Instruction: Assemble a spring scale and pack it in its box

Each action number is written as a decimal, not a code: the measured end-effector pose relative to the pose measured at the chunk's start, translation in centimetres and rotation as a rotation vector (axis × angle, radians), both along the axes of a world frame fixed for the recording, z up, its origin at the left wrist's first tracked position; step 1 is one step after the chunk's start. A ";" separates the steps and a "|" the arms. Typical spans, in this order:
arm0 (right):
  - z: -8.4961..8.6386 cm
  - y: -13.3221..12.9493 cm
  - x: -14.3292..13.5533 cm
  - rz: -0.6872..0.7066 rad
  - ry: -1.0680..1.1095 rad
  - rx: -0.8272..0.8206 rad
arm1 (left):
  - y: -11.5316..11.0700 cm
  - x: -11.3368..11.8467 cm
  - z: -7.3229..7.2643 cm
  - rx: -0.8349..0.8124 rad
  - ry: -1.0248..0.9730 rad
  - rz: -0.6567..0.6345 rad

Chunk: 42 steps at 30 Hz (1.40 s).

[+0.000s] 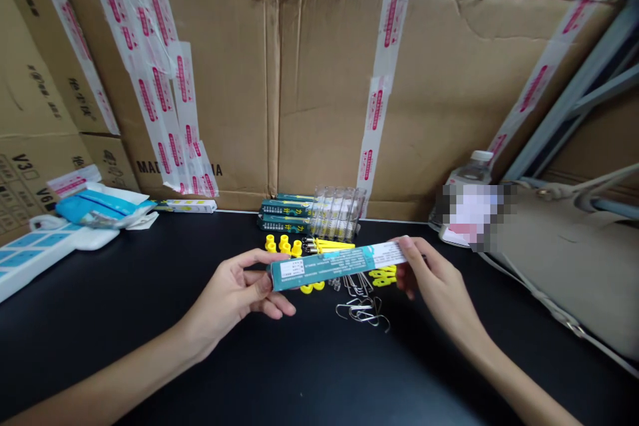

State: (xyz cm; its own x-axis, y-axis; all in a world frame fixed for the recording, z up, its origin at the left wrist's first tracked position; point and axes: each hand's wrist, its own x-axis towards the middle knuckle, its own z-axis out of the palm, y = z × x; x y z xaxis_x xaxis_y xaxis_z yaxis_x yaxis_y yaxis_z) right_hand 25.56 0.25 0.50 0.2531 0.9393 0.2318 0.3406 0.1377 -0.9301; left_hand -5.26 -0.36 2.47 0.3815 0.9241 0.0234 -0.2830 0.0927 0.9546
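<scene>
A long, slim teal-and-white cardboard box (pixel 329 267) is held up between my two hands, above the black table. Its left end is gripped by my left hand (pixel 244 286), thumb in front. My right hand (pixel 424 266) pinches the other end, with the thumb on the white part. Behind and below the box lie yellow plastic caps (pixel 284 243), yellow sticks (pixel 337 245), yellow clips (pixel 384 275) and bent metal hooks (pixel 363 311). Farther back, several similar teal boxes (pixel 284 210) are stacked beside clear plastic tubes (pixel 338 210).
A cardboard wall (pixel 324 106) with tape strips closes off the back. To the left are a white-and-blue power strip (pixel 44 246), a blue packet (pixel 100 203) and a narrow carton (pixel 187 206). At right stand a clear bottle (pixel 474 170) and a beige bag (pixel 579 253).
</scene>
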 end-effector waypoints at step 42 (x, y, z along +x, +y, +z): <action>0.8 1.4 -4.2 0.445 0.162 0.242 | 7.5 -3.1 -1.2 0.020 0.066 0.337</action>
State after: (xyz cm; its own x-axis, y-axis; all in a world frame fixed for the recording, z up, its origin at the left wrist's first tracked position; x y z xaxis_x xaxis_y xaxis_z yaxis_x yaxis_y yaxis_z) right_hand 21.38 1.67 1.26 -0.1069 0.8885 0.4463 0.0553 0.4535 -0.8895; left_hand -8.33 7.14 1.30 0.0557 0.9981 0.0281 -0.2323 -0.0145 0.9725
